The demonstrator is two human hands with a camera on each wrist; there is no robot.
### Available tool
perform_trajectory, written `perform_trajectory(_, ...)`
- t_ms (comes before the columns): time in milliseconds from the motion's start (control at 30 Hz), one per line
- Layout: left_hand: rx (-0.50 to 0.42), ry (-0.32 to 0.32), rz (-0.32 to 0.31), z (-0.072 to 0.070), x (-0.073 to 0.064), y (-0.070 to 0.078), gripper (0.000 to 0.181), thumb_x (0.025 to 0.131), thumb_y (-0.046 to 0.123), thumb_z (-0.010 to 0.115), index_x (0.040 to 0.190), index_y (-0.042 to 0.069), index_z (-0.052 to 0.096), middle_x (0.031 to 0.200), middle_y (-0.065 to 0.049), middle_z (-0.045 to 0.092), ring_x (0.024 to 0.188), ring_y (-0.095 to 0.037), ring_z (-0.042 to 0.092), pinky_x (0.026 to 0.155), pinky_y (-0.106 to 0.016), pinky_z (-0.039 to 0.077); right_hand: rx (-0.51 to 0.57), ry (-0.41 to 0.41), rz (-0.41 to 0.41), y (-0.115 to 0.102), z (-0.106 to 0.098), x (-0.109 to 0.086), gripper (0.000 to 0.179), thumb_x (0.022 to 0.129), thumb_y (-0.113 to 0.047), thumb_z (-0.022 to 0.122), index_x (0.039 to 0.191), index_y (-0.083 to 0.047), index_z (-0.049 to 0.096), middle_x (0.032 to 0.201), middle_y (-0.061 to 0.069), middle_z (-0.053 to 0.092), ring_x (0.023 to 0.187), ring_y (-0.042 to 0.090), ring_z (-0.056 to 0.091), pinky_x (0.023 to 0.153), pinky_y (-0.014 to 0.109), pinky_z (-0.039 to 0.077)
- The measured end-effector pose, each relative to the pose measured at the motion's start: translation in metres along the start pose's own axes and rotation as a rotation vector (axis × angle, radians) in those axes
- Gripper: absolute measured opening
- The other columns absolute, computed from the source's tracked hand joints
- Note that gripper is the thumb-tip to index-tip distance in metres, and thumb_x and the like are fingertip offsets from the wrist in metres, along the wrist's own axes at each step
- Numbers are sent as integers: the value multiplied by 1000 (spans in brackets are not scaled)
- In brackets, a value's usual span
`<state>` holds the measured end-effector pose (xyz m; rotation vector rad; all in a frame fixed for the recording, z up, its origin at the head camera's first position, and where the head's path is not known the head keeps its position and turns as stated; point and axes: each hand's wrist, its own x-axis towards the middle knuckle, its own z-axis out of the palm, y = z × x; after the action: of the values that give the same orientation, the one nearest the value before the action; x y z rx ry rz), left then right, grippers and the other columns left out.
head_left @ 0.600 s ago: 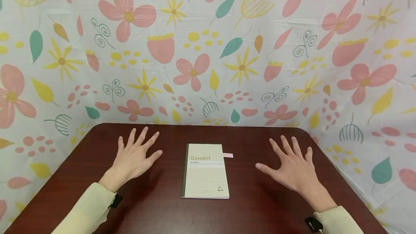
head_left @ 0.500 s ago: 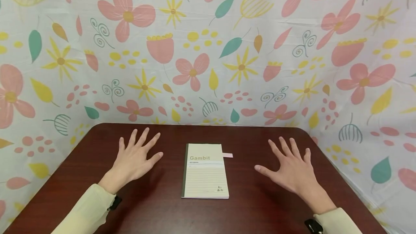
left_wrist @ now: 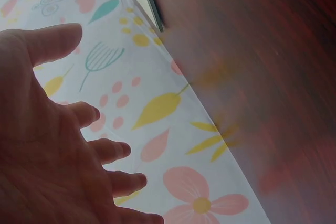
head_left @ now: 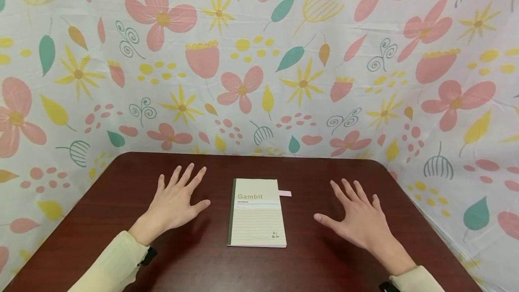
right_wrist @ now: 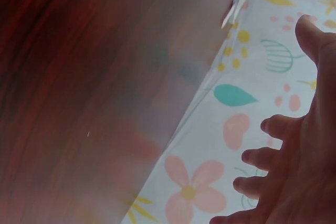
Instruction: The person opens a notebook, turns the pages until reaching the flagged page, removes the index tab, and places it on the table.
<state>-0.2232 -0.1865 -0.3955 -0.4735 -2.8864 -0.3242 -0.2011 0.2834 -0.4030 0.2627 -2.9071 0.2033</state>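
Observation:
A closed notebook (head_left: pixel 257 220) with a cream cover, a dark spine and the word "Gambit" lies in the middle of the table. From its right edge sticks out a small pink tab (head_left: pixel 285 193). To the left of it my left hand (head_left: pixel 172 208) hovers with fingers spread, holding nothing. My right hand (head_left: pixel 362 224) is held the same way on the other side, palm down and apart from the notebook. In the left wrist view the notebook's dark spine (left_wrist: pixel 152 3) shows at the top, beyond the spread left hand (left_wrist: pixel 58 140).
The dark reddish-brown table (head_left: pixel 259 269) has rounded far corners and a glossy top. A white cloth (head_left: pixel 243 26) printed with flowers and leaves hangs behind it and along both sides. Each wrist carries a small black device, seen at the left cuff (head_left: pixel 121 256).
Both hands have moved slightly inward toward the notebook, and the right hand has also come a little lower in the view. The notebook stays in place.

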Motion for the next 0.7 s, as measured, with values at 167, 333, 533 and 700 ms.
perform_trajectory(167,-5,-7,7,2,1,5,93,95,50,73,169,20,26,169,-21,29,150,-53,29,112,-81,15,22,-8,-27,-9,5,0,112,83,-92,53,166,-17,36,168,22,30,155,47,20,110,81,19)
perform_trajectory(333,-12,-26,29,5,1,9,97,91,46,80,168,16,29,165,-23,36,142,-52,41,110,-80,23,37,-21,-47,-21,11,1,114,82,-92,55,164,-14,40,162,25,39,148,47,35,103,77,36)
perform_trajectory(533,-29,-78,44,12,3,12,94,89,44,82,163,8,39,162,-24,40,136,-52,47,108,-72,35,78,-62,-83,-38,17,6,111,81,-88,62,160,-13,47,148,22,52,134,43,50,94,70,46)
perform_trajectory(700,-52,-117,47,17,4,18,93,88,44,84,162,7,41,160,-22,43,134,-50,49,106,-68,40,138,-141,-109,-49,20,12,107,81,-81,70,160,-13,47,150,17,51,134,38,49,96,69,44)
